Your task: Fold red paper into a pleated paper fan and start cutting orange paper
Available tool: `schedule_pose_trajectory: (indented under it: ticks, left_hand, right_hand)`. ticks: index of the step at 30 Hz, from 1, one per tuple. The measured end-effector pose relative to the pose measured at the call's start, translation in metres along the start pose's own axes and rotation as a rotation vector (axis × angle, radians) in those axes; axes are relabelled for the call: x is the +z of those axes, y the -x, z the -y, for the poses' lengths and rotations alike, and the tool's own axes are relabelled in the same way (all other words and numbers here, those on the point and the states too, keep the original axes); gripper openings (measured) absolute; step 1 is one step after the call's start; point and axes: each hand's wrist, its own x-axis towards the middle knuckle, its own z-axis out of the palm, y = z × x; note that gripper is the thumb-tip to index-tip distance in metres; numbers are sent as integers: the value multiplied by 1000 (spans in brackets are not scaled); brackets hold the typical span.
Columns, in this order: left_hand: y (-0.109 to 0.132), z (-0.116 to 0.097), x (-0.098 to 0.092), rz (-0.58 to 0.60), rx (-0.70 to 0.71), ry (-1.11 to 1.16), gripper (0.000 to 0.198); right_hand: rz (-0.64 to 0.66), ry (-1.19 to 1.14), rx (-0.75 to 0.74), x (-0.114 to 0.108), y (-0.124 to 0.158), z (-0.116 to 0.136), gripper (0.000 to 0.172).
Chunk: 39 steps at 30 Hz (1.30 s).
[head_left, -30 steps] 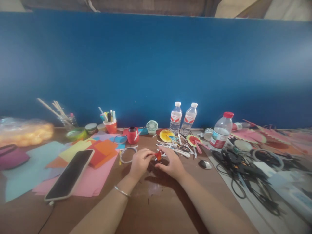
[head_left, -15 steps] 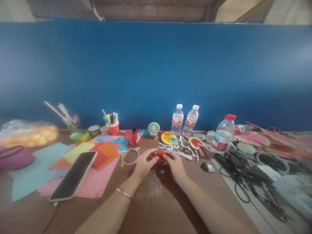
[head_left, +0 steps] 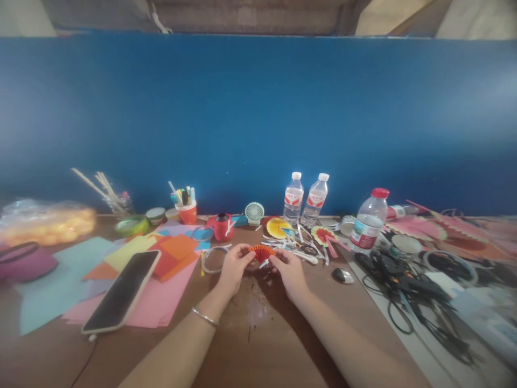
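Note:
A small orange-red pleated paper fan (head_left: pixel 262 251) is spread in a half circle between my two hands, over the middle of the brown table. My left hand (head_left: pixel 235 268) pinches its left edge between thumb and fingers. At the opposite edge, my right hand (head_left: pixel 290 271) pinches the paper the same way. Something small and white (head_left: pixel 264 263) shows at the fan's lower middle; I cannot make out what it is. Just beyond my hands lie a yellow paper fan (head_left: pixel 278 228), a red and yellow fan (head_left: pixel 323 235) and paper scraps (head_left: pixel 297 248).
Coloured paper sheets (head_left: pixel 177 253) and a phone (head_left: pixel 123 291) lie at left, near a pen cup (head_left: pixel 187 212). A small fan (head_left: pixel 254 213), water bottles (head_left: pixel 293 199) and a larger red-capped bottle (head_left: pixel 369 221) stand behind. Tangled cables (head_left: pixel 412 285) and a mouse (head_left: pixel 343 276) are at right.
My hands have drawn slightly apart, and the orange-red folded paper between them has opened out into a fan shape.

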Motion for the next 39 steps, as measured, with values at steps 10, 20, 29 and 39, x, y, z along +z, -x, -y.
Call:
schedule_pose_trajectory:
  ticks: [10,20,29,39]
  left_hand:
    - [-1,-1,1,-61,-66,232,31]
    - [0,-2,1,2,-31,147,25]
    - [9,-10,6,187,60,-130,14]
    - [9,-12,7,172,83,-231,17]
  right_hand:
    - [-13,-76,17,-1,0,1,23]
    - [42,-27,-27,-1,1,2,15]
    - [73,165,-178,1,5,8,15]
    - [31,212,-203,1,8,10,24]
